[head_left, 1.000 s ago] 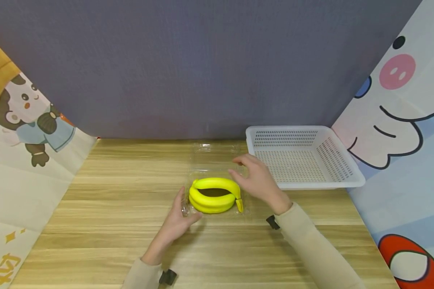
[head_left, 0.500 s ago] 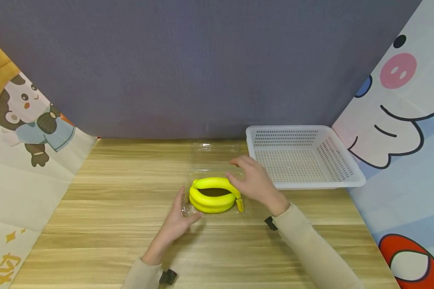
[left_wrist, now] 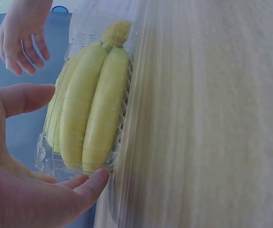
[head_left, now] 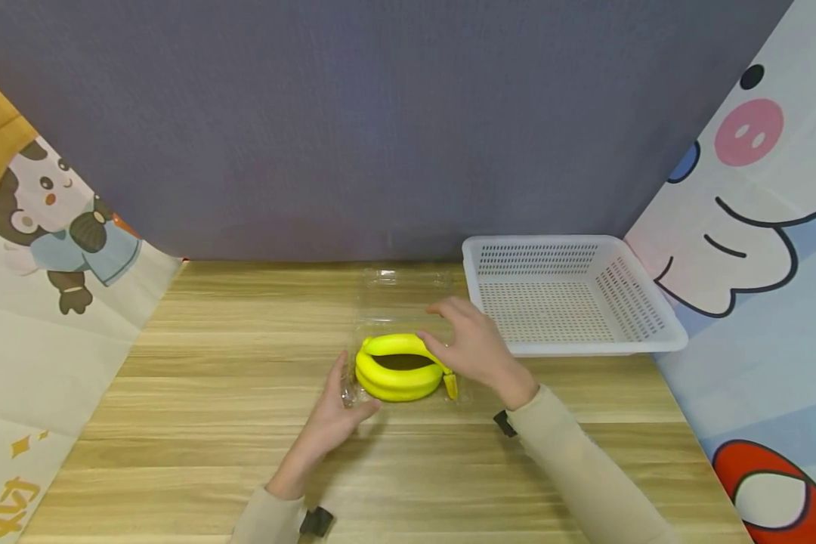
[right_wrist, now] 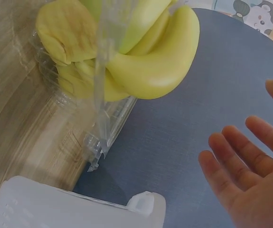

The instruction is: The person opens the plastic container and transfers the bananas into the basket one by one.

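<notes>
A bunch of yellow bananas (head_left: 400, 389) lies in a clear plastic box (left_wrist: 43, 154), whose lid (head_left: 408, 295) is folded back toward the wall. My left hand (head_left: 329, 423) is at the box's left front corner, thumb along the front and fingers at the left end; in the left wrist view the fingertips (left_wrist: 99, 176) touch the box's edge. Over the right end of the bananas hovers my right hand (head_left: 472, 340), its thumb overlapping them in the head view. The right wrist view shows this hand's fingers (right_wrist: 236, 166) spread and apart from the bananas.
A white perforated basket (head_left: 578, 349) stands at the back right, close beside the right hand. Behind the wooden table (head_left: 245, 363) rises a grey-blue wall (head_left: 381, 136). Printed cartoon panels (head_left: 755, 302) flank the table on both sides.
My right hand has moved slightly left and over the right end of the bananas. The left hand, box and bananas have stayed in place.
</notes>
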`<control>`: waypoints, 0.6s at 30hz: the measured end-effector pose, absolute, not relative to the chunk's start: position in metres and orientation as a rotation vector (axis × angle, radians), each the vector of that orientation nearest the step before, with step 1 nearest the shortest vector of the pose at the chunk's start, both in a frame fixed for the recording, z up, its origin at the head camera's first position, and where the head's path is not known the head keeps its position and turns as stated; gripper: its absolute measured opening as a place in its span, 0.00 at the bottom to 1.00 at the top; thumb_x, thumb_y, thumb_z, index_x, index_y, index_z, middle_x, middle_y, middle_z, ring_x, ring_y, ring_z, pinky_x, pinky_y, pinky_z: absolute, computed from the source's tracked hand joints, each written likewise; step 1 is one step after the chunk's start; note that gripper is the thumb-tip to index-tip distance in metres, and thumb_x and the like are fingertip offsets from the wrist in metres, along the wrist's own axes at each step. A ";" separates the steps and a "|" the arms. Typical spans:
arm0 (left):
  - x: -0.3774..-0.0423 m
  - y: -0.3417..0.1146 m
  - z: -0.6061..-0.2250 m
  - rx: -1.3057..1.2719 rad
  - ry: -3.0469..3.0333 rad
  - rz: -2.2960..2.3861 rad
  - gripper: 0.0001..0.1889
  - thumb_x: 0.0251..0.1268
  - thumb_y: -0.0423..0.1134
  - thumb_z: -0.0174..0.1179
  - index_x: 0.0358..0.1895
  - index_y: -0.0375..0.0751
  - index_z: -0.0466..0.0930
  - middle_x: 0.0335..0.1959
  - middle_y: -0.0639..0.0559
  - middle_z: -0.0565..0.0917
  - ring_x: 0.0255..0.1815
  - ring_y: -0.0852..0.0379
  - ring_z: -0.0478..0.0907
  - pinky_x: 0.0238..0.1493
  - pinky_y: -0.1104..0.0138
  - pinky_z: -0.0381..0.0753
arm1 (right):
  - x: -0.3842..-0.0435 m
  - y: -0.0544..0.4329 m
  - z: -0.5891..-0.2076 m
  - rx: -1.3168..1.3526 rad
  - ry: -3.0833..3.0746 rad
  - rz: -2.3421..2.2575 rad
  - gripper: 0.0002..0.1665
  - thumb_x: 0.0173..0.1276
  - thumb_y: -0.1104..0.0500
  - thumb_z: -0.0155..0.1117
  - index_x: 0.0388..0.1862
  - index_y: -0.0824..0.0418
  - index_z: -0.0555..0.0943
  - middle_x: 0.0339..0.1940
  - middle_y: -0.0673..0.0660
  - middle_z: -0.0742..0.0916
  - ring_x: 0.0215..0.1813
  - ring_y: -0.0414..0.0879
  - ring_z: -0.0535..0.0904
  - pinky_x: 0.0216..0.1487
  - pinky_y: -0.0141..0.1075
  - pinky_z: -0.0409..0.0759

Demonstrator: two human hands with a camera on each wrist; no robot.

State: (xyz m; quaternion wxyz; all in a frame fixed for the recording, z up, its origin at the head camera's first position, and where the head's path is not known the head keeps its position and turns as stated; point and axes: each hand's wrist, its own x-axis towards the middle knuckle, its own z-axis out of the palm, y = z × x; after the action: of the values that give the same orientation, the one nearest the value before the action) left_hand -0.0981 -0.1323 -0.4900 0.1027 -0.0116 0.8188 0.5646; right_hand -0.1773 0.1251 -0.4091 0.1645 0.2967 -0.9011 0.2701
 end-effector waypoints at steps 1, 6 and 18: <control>-0.098 -0.132 -0.490 -0.033 2.414 1.670 0.58 0.59 0.47 0.72 0.83 0.45 0.36 0.83 0.35 0.43 0.81 0.31 0.44 0.72 0.30 0.47 | -0.177 0.125 -0.409 0.846 -2.564 0.762 0.27 0.66 0.48 0.71 0.55 0.66 0.83 0.52 0.59 0.86 0.54 0.55 0.82 0.55 0.48 0.84; -0.098 -0.132 -0.489 -0.038 2.405 1.682 0.58 0.60 0.46 0.71 0.84 0.46 0.36 0.83 0.36 0.43 0.81 0.32 0.44 0.72 0.30 0.47 | -0.178 0.123 -0.411 0.850 -2.557 0.713 0.27 0.65 0.47 0.71 0.53 0.66 0.83 0.49 0.59 0.87 0.53 0.55 0.82 0.53 0.48 0.85; -0.098 -0.131 -0.490 -0.045 2.418 1.669 0.57 0.61 0.45 0.71 0.83 0.45 0.37 0.83 0.35 0.43 0.81 0.32 0.44 0.73 0.31 0.47 | -0.177 0.118 -0.417 0.836 -2.620 0.628 0.26 0.65 0.46 0.71 0.53 0.64 0.83 0.49 0.58 0.87 0.51 0.54 0.82 0.47 0.46 0.86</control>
State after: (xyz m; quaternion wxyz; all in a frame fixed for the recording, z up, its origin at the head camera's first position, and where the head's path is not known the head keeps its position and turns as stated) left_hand -0.0983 -0.1312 -0.4899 0.1014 -0.0151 0.8186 0.5651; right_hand -0.1770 0.1179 -0.4165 0.1598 0.2925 -0.9169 0.2197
